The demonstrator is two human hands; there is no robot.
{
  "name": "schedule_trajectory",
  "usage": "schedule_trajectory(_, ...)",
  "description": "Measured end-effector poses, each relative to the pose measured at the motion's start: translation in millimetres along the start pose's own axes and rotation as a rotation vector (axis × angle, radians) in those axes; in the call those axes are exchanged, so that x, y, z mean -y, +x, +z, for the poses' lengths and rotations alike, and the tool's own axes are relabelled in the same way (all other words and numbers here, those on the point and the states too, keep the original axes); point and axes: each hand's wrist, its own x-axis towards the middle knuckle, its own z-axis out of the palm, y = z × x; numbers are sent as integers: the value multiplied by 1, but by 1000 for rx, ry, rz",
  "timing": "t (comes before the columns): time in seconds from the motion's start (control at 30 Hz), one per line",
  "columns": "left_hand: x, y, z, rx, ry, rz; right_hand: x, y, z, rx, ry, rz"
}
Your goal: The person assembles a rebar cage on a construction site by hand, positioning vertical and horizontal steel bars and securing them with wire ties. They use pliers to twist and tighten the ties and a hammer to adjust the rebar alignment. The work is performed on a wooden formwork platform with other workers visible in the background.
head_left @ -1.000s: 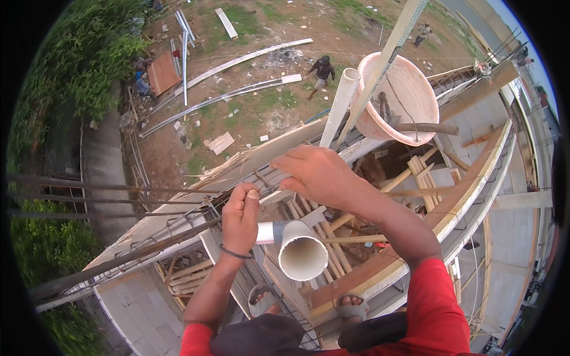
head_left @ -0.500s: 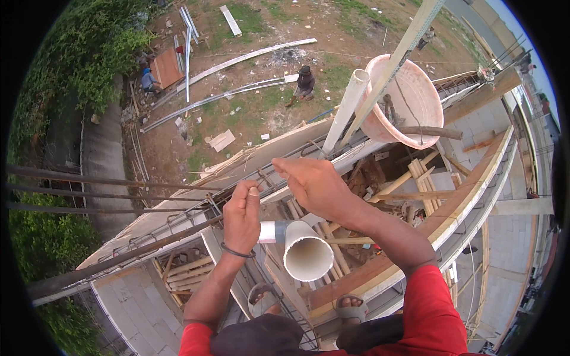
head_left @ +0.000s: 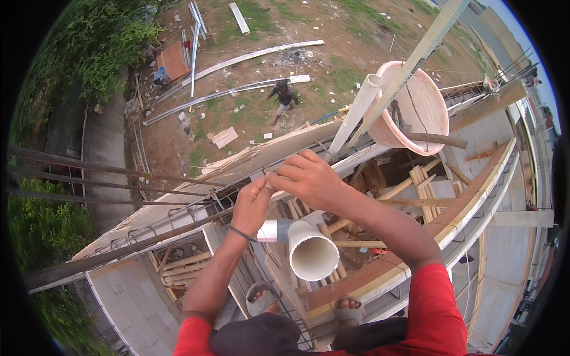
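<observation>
My left hand and my right hand meet above the edge beam, fingertips touching. Both are closed in a pinch; whatever lies between the fingers is too small to make out. Beneath them runs the steel rebar cage of the beam, between boards. Just below my wrists a white plastic pipe stands upright with its mouth toward me, and a side branch leaves it on the left. A dark band circles my left wrist.
A pinkish bucket with a stick across it hangs beside a slanted post and a white pipe. Long rebars jut left. My sandalled feet straddle gaps above timber props. Far below, a person walks on the ground.
My right hand has gone from flat fingers held over the left to a pinch against its fingertips. My left hand has shifted slightly right. The dark-clothed person below has moved left.
</observation>
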Motion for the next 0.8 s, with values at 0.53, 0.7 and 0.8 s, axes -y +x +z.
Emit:
schedule_trajectory(0.53, 128, 124, 14, -529, 546, -189, -117, 42, 175, 10, -50, 346)
schedule_trajectory(0.7, 133, 135, 13, -514, 562, -162, -120, 42, 183, 95, -72, 427)
schedule_trajectory(0.8, 129, 133, 17, -502, 555, -129, -114, 41, 177, 245, -145, 410)
